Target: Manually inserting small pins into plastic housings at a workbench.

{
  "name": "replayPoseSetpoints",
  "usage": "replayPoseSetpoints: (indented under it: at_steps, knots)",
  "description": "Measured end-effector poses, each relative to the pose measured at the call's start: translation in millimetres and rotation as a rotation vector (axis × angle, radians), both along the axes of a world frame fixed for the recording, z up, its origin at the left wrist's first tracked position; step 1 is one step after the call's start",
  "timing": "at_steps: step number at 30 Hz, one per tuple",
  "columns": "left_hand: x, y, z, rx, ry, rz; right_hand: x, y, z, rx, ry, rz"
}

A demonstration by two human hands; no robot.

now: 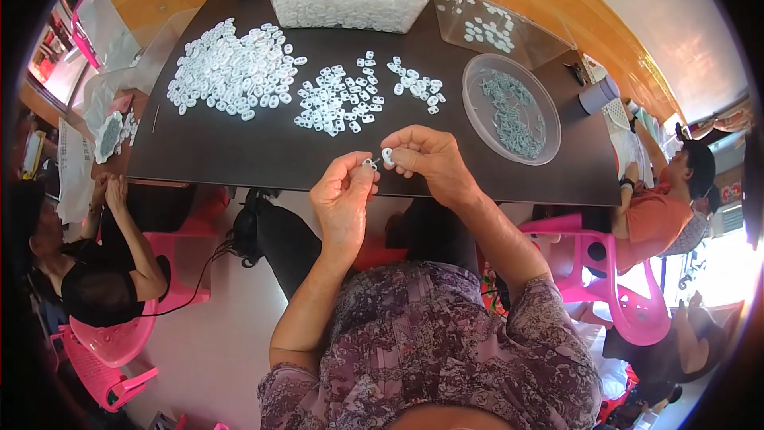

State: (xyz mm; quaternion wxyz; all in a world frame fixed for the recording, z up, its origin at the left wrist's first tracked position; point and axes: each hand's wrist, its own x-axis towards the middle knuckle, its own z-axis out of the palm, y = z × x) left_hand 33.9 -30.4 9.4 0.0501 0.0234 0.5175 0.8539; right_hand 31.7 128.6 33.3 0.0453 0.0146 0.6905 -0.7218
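Note:
Just above the table's near edge, my left hand point(342, 201) pinches a small white two-holed plastic piece point(368, 164) between thumb and fingers. My right hand point(431, 163) grips a white oval plastic piece point(387, 156) close beside it. The gap between the two pieces is slight; I cannot tell whether they touch. Beyond my hands lie a pile of white two-holed pieces point(336, 101) and a smaller group of similar pieces point(415, 83). A larger heap of white oval pieces point(233, 69) spreads to the left.
At right on the dark table point(263, 155) sits a round clear tray point(475, 115) of small grey-green pins point(513, 115). Behind stand a clear bin full of white pieces point(344, 1), another clear bin point(454, 30) and a grey cup point(598, 95). Other people sit at both sides on pink chairs point(613, 287).

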Motion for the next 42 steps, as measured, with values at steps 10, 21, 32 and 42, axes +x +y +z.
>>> replayPoseSetpoints:
  at_steps: [10,21,32,42]
  knots:
    - [3,1,-1,-0.013,-0.038,-0.001,-1,-5,-8,-0.004,0.094,-0.058]
    - [5,1,-3,-0.057,-0.027,0.007,0,-12,-10,0.007,0.122,-0.066]
    - [5,3,-7,-0.173,0.03,0.046,5,-17,-14,0.142,0.219,-0.116]
    - [4,5,-8,-0.136,0.08,0.035,9,-23,-13,0.311,0.372,-0.137]
